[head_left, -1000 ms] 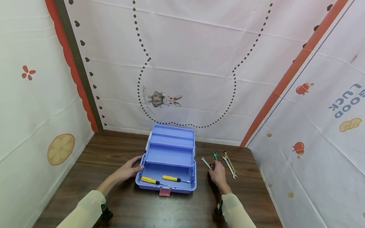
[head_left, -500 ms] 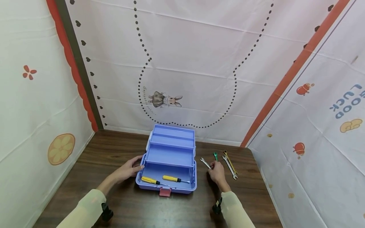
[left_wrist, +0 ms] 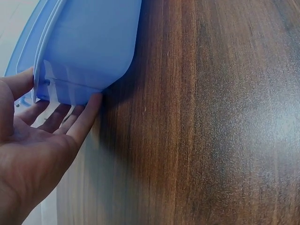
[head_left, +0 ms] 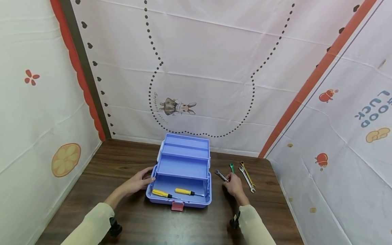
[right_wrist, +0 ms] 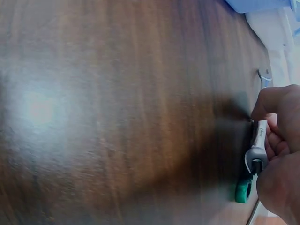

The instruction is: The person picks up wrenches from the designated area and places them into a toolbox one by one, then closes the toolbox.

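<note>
At lower right of the head view, my right hand [head_left: 234,186] pinches a silver wrench [head_left: 219,175] between thumb and fingers, near a green wrench [head_left: 231,166]. My left hand [head_left: 138,181], fingers spread and nearly straight, touches the blue toolbox [head_left: 196,205] at lower centre, thumb at its rim.

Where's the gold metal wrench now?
In the head view's right half, the gold wrench lies beside a silver metal wrench, right of the right hand.

Inside the blue plastic toolbox [head_left: 182,166] lie two yellow-handled metal screwdrivers [head_left: 160,193]. Right of it, outward, come a silver metal wrench [head_left: 221,175], a green wrench [head_left: 231,167], a second silver wrench [head_left: 246,179], a yellow wrench [head_left: 248,174].
</note>
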The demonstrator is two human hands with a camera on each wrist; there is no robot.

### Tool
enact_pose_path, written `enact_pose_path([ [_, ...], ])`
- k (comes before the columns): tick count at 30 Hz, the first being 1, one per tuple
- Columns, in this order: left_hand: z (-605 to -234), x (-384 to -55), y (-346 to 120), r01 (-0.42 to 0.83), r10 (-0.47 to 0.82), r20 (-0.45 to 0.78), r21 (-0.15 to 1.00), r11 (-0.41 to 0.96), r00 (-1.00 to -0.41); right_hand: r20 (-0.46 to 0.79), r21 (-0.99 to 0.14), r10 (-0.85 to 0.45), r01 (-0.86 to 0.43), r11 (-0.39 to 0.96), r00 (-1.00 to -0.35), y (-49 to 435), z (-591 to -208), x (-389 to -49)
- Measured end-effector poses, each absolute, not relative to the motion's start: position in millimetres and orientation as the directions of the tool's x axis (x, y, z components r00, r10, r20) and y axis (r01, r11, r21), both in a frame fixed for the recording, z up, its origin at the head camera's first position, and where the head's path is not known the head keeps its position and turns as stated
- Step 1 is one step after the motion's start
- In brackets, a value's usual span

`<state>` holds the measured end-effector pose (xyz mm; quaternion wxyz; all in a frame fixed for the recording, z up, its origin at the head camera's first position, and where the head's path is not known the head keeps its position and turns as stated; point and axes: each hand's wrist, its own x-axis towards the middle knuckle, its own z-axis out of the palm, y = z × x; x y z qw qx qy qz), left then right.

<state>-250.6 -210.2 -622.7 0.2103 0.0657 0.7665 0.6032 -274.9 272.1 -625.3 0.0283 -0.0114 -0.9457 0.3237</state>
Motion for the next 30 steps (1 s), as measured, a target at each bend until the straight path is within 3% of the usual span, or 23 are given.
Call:
enact_pose_path([
  [15,-625,-250,-208,-0.168,0.347,-0.25,0.954,0.249,-0.904,0.287,-0.655,0.108,-0.113,0.747,-0.952,266,-647,-263],
  [25,-625,-251,-209,-0.165,0.336,-0.253,0.949,0.268,-0.907,0.256,-0.676,0.101,-0.103,0.73,-0.961,275,-634,-270],
  [30,-625,-250,-209,-0.169,0.336,-0.252,0.951,0.258,-0.907,0.23,-0.717,0.099,-0.1,0.69,-0.968,276,-606,-279],
])
